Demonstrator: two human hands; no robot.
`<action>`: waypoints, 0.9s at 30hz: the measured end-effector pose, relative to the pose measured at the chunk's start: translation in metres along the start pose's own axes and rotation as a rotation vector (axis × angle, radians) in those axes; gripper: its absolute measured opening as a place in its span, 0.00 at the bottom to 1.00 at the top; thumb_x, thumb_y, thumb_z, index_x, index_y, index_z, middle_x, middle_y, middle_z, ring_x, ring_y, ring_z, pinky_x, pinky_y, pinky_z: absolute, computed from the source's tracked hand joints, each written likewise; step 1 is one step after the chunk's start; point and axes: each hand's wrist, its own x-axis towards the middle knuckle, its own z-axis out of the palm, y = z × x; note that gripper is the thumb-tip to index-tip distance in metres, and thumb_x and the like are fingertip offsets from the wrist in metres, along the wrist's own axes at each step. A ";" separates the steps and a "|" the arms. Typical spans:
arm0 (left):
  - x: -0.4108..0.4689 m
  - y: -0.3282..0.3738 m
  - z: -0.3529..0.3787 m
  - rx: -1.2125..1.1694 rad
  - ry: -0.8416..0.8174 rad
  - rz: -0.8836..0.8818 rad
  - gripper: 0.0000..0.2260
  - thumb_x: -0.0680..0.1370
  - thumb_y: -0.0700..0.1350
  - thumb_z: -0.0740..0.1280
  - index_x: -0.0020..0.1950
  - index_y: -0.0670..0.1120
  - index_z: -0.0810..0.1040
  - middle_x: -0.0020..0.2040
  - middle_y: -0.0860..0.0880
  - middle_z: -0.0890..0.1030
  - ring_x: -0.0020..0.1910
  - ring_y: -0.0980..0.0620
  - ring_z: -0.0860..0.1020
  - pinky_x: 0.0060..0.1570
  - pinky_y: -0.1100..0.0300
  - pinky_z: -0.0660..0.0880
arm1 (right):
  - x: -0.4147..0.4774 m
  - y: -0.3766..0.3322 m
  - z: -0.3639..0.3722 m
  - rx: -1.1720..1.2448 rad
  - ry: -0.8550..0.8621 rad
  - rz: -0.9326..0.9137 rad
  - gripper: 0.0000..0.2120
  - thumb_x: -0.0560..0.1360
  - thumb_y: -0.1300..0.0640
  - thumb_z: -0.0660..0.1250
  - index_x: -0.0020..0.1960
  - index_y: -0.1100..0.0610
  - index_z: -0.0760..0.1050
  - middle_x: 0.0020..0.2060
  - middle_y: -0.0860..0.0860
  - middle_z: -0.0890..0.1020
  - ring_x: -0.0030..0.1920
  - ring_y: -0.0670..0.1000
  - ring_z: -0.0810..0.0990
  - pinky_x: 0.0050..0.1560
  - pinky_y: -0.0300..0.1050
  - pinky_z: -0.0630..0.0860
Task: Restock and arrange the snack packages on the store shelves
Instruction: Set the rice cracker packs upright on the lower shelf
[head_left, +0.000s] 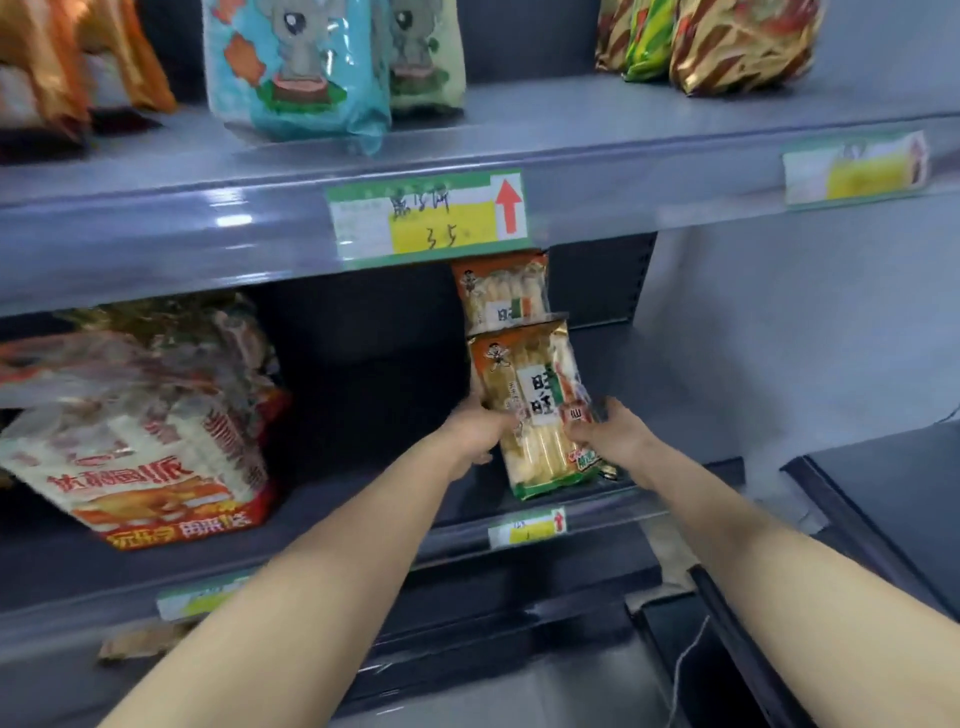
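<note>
An orange-and-clear rice cracker package (535, 405) stands upright on the middle shelf (363, 499), its bottom near the front edge. My left hand (475, 434) grips its left side and my right hand (613, 434) grips its right side. A second package of the same kind (501, 291) stands just behind it, partly hidden by the front one and by the shelf above.
A large white-and-red snack bag (150, 457) leans at the left of the same shelf, with a dark gap between it and the crackers. The upper shelf holds a blue koala bag (296, 67), orange bags (62, 62) and gold striped bags (727, 41). Price tags (428, 215) line the edges.
</note>
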 end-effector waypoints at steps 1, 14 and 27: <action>0.008 -0.003 0.003 -0.046 -0.019 -0.019 0.18 0.77 0.43 0.67 0.66 0.46 0.69 0.59 0.52 0.77 0.55 0.52 0.74 0.52 0.56 0.73 | 0.007 0.002 0.002 0.035 -0.021 0.011 0.27 0.74 0.57 0.70 0.69 0.62 0.65 0.60 0.57 0.77 0.57 0.55 0.77 0.60 0.48 0.73; 0.058 -0.005 -0.001 -0.046 0.345 0.222 0.19 0.77 0.35 0.65 0.66 0.46 0.70 0.58 0.46 0.77 0.54 0.49 0.77 0.50 0.55 0.78 | 0.054 -0.014 0.023 0.262 0.102 -0.239 0.14 0.75 0.70 0.64 0.59 0.62 0.69 0.53 0.56 0.78 0.49 0.52 0.75 0.48 0.40 0.77; 0.062 -0.005 -0.005 0.004 0.403 0.211 0.21 0.77 0.40 0.67 0.69 0.42 0.66 0.52 0.50 0.74 0.47 0.55 0.73 0.38 0.67 0.70 | 0.065 -0.012 0.022 0.139 0.106 -0.217 0.19 0.75 0.64 0.65 0.64 0.58 0.65 0.47 0.49 0.75 0.47 0.51 0.75 0.48 0.46 0.74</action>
